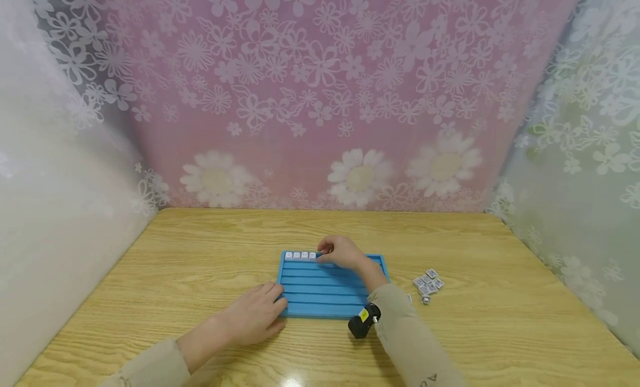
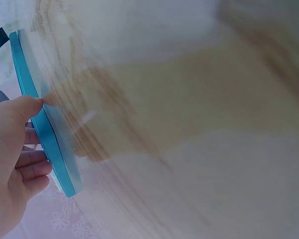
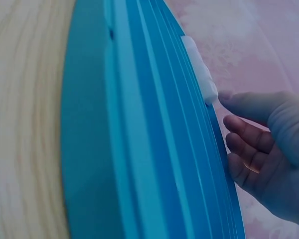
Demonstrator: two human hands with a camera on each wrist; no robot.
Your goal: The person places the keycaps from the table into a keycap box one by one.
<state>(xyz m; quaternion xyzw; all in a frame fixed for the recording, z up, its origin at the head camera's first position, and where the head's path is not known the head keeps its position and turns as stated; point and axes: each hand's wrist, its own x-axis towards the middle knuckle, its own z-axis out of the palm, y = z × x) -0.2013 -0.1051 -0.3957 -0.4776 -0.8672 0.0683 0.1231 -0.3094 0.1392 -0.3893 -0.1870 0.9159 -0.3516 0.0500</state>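
Observation:
A blue ridged tray [image 1: 325,295] lies on the table, with several small white tiles [image 1: 300,256] side by side at the left of its far row. My left hand [image 1: 256,313] holds the tray's near left edge; in the left wrist view the thumb lies on the rim and the other fingers bend against the side. At the right end of the tile row, my right hand [image 1: 342,252] pinches a tile between thumb and index finger. That tile is mostly hidden by the fingers. From the right wrist view, the thumb touches the end of the white row [image 3: 199,69].
Several loose tiles [image 1: 429,284] lie clustered on the wooden table [image 1: 200,248] right of the tray. One more tile [image 1: 409,298] shows partly beside the right sleeve. A black camera [image 1: 365,320] sits on the right wrist. Flowered curtains [image 1: 300,98] enclose the back and sides.

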